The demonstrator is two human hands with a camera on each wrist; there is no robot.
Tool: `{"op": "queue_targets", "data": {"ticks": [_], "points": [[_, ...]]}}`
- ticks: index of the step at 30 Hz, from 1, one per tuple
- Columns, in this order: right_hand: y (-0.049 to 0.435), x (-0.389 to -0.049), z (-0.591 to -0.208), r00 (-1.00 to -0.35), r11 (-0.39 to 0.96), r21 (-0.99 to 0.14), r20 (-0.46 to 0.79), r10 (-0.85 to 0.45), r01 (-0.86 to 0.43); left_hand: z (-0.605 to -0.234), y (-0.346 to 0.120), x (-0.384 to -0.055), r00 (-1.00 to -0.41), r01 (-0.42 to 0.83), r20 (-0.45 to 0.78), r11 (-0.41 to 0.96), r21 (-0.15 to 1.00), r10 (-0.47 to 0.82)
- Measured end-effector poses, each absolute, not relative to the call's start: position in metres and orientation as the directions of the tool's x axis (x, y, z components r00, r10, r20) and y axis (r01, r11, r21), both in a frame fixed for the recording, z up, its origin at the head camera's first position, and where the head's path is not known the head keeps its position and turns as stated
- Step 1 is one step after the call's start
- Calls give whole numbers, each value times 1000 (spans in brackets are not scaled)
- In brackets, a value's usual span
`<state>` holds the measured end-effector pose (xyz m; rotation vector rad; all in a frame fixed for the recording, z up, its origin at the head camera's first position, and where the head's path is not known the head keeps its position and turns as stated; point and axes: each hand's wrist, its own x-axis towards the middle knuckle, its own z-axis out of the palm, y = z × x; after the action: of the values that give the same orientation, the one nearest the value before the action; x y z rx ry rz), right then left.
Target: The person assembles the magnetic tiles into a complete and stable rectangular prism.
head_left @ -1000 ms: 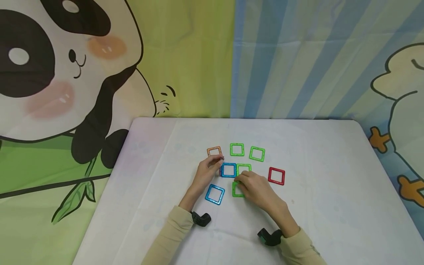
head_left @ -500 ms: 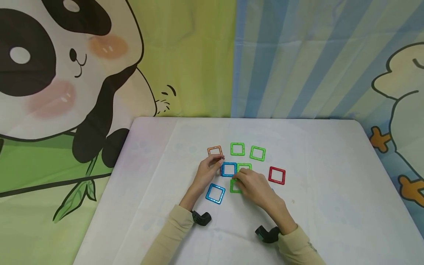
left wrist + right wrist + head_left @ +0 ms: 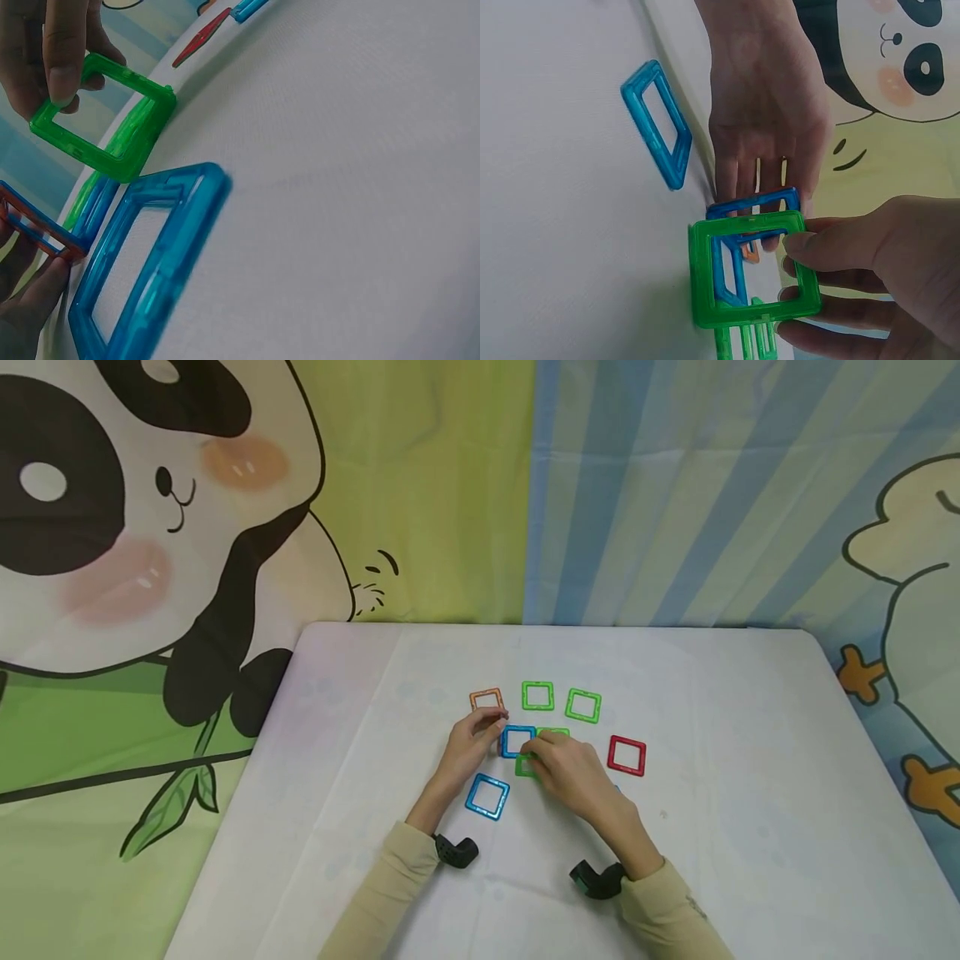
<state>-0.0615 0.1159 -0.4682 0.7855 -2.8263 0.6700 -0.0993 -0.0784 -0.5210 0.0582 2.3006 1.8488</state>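
My right hand (image 3: 577, 772) pinches a green square magnetic tile (image 3: 703, 274) by one edge, thumb on one face and fingers behind. It is held tilted, just in front of a flat blue tile (image 3: 505, 742) and a flat green tile (image 3: 552, 730), which lie side by side. Fingers of my left hand (image 3: 467, 750) hold a square tile (image 3: 754, 201) upright at the blue tile's left edge; it looks blue in the right wrist view, blue and reddish in the left wrist view. The right hand covers much of the flat green tile in the head view.
A loose blue tile (image 3: 472, 791) lies by my left wrist. Behind the hands lie an orange tile (image 3: 486, 692) and two green tiles (image 3: 537, 683). A red tile (image 3: 628, 740) is to the right, with a blue bit (image 3: 617, 787) mostly hidden by the right hand.
My right hand has moved forward and slightly left with the green tile, closer to the joined blue and green tiles. My left hand has stayed in place with the upright tile.
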Motion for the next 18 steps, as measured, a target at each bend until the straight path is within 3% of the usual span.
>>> {"op": "queue_targets", "data": {"ticks": [18], "points": [[108, -70, -470, -855, 763, -386, 263, -446, -518, -522, -78, -102, -982, -97, -128, 214, 972, 140]]}}
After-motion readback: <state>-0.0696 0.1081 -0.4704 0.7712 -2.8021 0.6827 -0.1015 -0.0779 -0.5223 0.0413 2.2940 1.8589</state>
